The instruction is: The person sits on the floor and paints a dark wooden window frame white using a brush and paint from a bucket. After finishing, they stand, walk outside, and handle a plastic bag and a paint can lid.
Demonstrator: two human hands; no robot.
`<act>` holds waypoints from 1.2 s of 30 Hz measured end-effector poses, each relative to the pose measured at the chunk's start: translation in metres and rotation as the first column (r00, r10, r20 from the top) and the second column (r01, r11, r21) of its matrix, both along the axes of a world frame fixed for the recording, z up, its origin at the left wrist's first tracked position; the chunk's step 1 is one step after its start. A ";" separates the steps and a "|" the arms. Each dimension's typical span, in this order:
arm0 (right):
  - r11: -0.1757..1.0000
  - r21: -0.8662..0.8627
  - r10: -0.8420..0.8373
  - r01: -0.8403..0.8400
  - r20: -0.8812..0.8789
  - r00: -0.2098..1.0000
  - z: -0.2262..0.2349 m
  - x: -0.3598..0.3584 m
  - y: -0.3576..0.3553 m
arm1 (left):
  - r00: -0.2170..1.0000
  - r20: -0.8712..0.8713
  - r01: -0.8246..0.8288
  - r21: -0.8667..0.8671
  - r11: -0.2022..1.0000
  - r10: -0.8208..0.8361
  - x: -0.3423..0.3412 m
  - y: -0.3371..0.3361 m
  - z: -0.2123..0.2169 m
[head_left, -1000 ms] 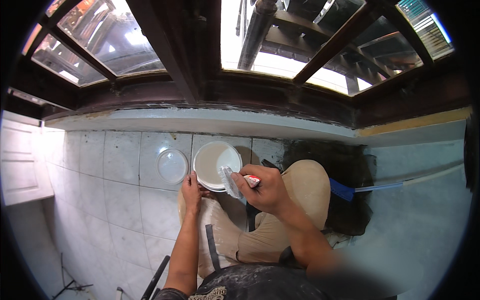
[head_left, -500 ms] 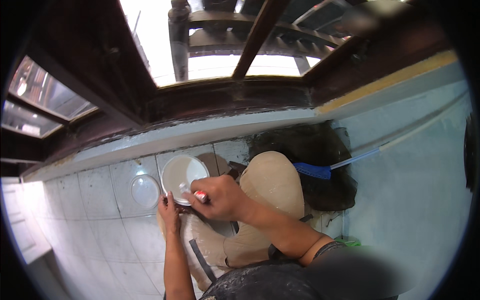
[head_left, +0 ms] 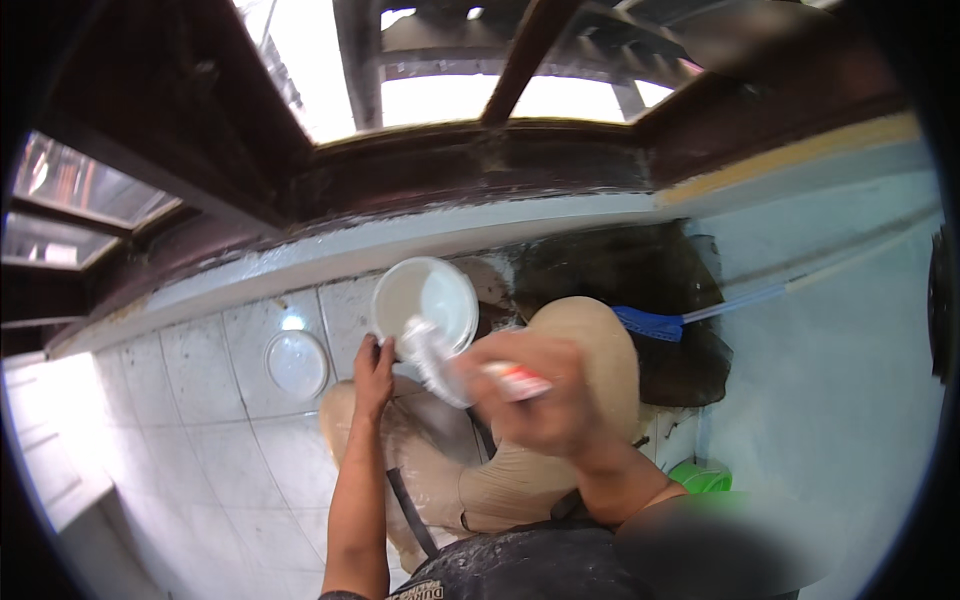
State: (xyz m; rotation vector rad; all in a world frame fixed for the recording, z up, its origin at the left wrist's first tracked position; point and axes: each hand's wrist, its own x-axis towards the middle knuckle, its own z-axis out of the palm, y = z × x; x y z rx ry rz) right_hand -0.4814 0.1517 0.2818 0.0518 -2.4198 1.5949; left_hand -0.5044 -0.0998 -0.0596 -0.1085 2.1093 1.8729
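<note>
Brush [head_left: 436, 362], already coated white, sits in the tightly curled right hand [head_left: 540, 405] at the bucket [head_left: 468, 318], which the left hand [head_left: 373, 376] pinches; lid [head_left: 297, 365] off, remaining fill unclear

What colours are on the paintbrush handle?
The brush handle looks red and white, though blurred by motion; the head view shows it.

Our round white bucket [head_left: 454, 300], open-topped, pale inside, our white-bristled brush [head_left: 437, 366], red-and-white-handled, motion-blurred, slanting across the bucket's near rim
</note>
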 end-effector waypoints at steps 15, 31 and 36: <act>0.962 -0.237 -0.031 0.134 0.393 0.919 -0.117 -0.054 0.156 | 0.990 0.134 -0.052 0.129 0.990 0.035 0.004 0.074 0.005; 0.669 -0.518 -0.306 0.533 0.462 0.833 -0.173 0.013 0.189 | 0.936 0.339 0.308 -0.919 0.244 0.094 -0.054 -0.178 0.000; 0.704 -0.453 -0.339 0.548 0.463 0.819 -0.157 -0.003 0.177 | 0.881 0.464 0.446 -0.879 0.168 0.091 -0.067 -0.169 -0.042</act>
